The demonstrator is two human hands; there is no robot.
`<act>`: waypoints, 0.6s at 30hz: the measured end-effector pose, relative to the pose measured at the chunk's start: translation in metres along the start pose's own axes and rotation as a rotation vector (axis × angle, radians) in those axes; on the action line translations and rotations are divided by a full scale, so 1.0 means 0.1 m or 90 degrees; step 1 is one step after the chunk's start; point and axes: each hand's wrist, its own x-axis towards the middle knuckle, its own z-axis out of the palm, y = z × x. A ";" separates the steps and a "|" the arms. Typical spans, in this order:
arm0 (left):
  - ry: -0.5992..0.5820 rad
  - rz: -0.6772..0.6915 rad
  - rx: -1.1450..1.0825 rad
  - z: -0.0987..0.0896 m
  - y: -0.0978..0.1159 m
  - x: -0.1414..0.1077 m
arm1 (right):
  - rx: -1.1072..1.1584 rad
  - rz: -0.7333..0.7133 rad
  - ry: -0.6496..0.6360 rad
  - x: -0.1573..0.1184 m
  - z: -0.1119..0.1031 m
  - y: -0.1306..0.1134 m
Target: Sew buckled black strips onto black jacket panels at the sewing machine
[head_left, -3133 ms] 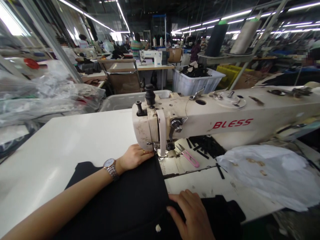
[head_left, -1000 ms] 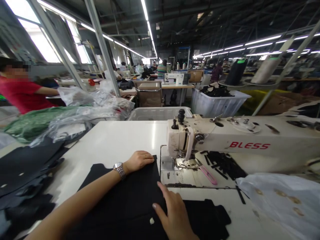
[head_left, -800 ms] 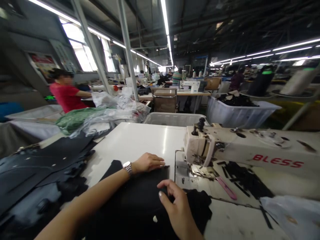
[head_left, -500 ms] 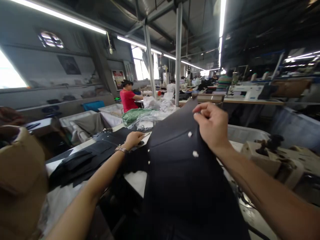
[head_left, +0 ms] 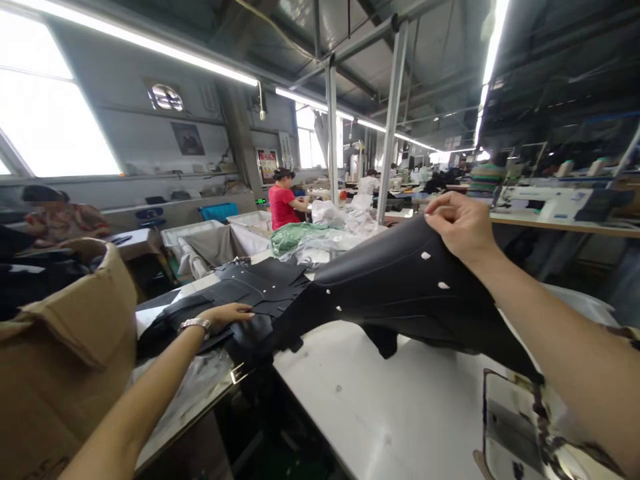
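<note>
A large black sheet of material (head_left: 395, 280) with several small white marks stretches above the white table (head_left: 380, 393). My right hand (head_left: 463, 223) pinches its raised upper edge. The sheet slopes down to the left, towards a pile of black pieces (head_left: 255, 283). My left hand (head_left: 227, 317), with a metal bracelet at the wrist, rests at the near side of that pile. Its fingers reach over black material, and I cannot tell whether they grip it.
A cardboard box (head_left: 75, 360) stands at the left. Clear and green plastic bags (head_left: 305, 240) lie behind the pile. Sewing machine parts (head_left: 530, 420) are at the lower right. A person in red (head_left: 283, 203) works farther back; another sits at the far left.
The black sheet has swung from hanging close in front to stretching over the white table, baring its top. My left hand has moved left and down to the pile. The view has turned left.
</note>
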 end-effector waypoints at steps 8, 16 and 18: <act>0.065 0.197 -0.125 0.63 0.31 -0.79 | 0.121 -0.135 -0.014 0.01 0.04 -0.37; 0.051 0.074 -0.353 0.91 -0.10 -1.42 | 0.051 -0.086 -0.017 -0.06 0.00 -0.39; 0.031 0.057 -0.361 0.78 -0.11 -1.45 | -0.009 -0.050 0.013 0.00 -0.01 -0.33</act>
